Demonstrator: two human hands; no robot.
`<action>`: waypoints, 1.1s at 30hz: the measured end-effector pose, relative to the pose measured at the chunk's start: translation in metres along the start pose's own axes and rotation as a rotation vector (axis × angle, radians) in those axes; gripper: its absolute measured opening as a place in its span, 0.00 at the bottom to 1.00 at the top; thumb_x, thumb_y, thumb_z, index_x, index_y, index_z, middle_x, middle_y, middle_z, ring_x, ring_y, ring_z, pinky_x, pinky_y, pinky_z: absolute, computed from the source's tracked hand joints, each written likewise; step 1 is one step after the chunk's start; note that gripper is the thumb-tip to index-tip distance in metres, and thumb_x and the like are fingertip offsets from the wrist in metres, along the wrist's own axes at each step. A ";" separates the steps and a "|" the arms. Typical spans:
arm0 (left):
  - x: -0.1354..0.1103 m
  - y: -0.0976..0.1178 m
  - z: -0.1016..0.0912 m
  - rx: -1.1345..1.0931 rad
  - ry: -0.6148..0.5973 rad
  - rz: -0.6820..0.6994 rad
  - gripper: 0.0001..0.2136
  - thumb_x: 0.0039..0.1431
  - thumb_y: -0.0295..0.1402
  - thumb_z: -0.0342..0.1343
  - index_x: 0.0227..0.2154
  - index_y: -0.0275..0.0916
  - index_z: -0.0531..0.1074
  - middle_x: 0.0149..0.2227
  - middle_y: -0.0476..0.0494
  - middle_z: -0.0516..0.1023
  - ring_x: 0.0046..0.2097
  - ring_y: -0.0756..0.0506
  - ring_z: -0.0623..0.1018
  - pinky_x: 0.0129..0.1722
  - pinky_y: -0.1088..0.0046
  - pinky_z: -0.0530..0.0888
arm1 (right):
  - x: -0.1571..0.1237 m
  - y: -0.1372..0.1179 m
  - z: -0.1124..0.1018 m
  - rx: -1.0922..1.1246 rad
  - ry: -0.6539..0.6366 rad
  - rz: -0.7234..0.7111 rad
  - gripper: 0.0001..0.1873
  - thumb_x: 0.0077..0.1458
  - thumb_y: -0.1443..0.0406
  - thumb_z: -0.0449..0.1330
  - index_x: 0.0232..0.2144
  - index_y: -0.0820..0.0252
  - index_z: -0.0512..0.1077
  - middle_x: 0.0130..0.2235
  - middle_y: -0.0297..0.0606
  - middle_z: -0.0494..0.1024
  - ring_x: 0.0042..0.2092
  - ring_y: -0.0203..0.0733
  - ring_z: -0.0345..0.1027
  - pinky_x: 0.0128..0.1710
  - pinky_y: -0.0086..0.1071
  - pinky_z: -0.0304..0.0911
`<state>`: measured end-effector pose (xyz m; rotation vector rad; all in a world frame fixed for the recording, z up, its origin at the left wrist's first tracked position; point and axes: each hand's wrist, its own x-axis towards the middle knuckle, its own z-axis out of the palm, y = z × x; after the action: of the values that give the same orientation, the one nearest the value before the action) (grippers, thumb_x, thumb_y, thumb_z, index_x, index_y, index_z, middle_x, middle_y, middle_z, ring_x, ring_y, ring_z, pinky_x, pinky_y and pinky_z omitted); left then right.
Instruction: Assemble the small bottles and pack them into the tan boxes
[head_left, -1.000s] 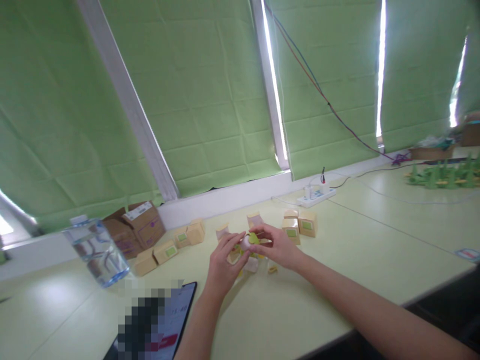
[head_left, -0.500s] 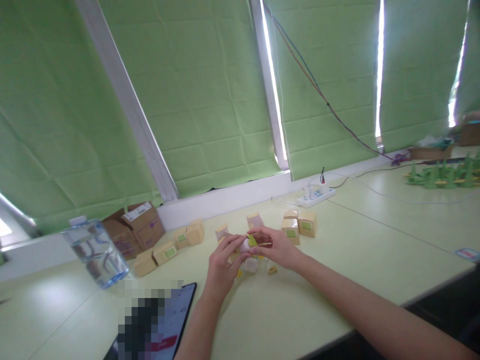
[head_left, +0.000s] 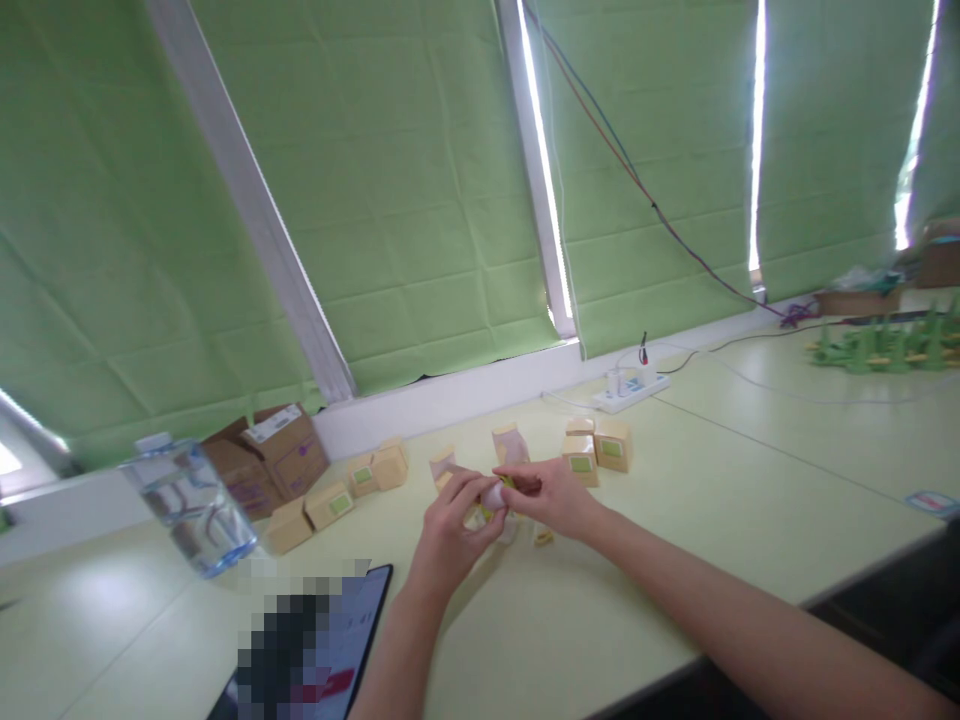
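Observation:
Just above the table, both my hands hold one small white rounded object (head_left: 493, 495) with a yellow-green piece on it; its kind cannot be made out. The fingers of my left hand (head_left: 455, 525) close on its left side. From the right, my right hand (head_left: 551, 495) pinches it with thumb and fingertips. Fingers cover much of the object. Below and beside the hands lie a small yellowish piece (head_left: 543, 536) and a pale item mostly hidden by the left hand. Two opened small cartons (head_left: 511, 446) stand just behind the hands.
Several small tan boxes with green labels (head_left: 613, 447) stand right and left of the hands. A large water bottle (head_left: 193, 508), a cardboard box (head_left: 283, 455) and a phone or tablet (head_left: 330, 640) are on the left. A power strip (head_left: 631, 392) lies at the back; green plastic parts (head_left: 889, 348) lie far right.
The white object has turned between my fingers, so less of its yellow-green piece shows. My left hand has shifted slightly right, covering more of the pale item beneath.

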<state>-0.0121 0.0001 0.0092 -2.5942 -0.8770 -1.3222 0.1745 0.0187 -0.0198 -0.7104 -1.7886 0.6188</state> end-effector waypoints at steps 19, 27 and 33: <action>0.002 0.005 -0.005 0.098 0.018 -0.002 0.13 0.48 0.25 0.58 0.38 0.39 0.68 0.36 0.45 0.72 0.38 0.46 0.73 0.37 0.71 0.72 | 0.001 -0.010 0.006 -0.030 0.031 -0.024 0.17 0.53 0.61 0.61 0.44 0.59 0.80 0.20 0.28 0.66 0.22 0.29 0.52 0.22 0.24 0.50; -0.007 -0.002 -0.007 -0.108 0.077 -0.159 0.11 0.53 0.28 0.58 0.40 0.39 0.68 0.38 0.45 0.74 0.38 0.48 0.77 0.38 0.72 0.76 | -0.001 -0.016 0.001 0.144 -0.118 0.019 0.21 0.54 0.55 0.63 0.49 0.55 0.75 0.35 0.35 0.77 0.34 0.36 0.69 0.34 0.28 0.66; -0.007 -0.004 0.002 -0.368 0.061 -0.326 0.11 0.56 0.31 0.58 0.41 0.38 0.67 0.41 0.43 0.76 0.40 0.46 0.80 0.43 0.69 0.78 | 0.001 -0.016 -0.005 0.128 -0.144 0.023 0.26 0.50 0.57 0.67 0.52 0.54 0.71 0.48 0.40 0.76 0.44 0.42 0.70 0.39 0.32 0.72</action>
<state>-0.0158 0.0011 0.0022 -2.7368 -1.1863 -1.7895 0.1759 0.0084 -0.0064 -0.6131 -1.8553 0.8099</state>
